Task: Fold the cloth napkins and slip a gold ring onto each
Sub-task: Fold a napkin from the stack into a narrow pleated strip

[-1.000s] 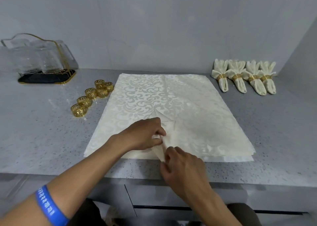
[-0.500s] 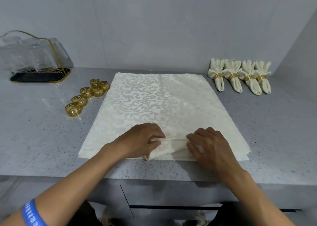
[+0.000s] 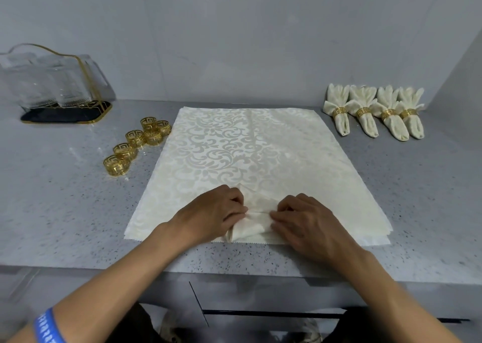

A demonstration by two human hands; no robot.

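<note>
Napkin, top of stack, bench centre: near edge now bunched at 6 o'clock, both hands closer together. Left hand and right hand each pinch pleats. Gathering progresses; gold rings wait at 10 o'clock.

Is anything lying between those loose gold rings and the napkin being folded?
Nothing visible does. The loose gold rings sit on bare counter just left of the napkin stack. Both the left hand and right hand already pinch the bunched napkin directly.
</note>
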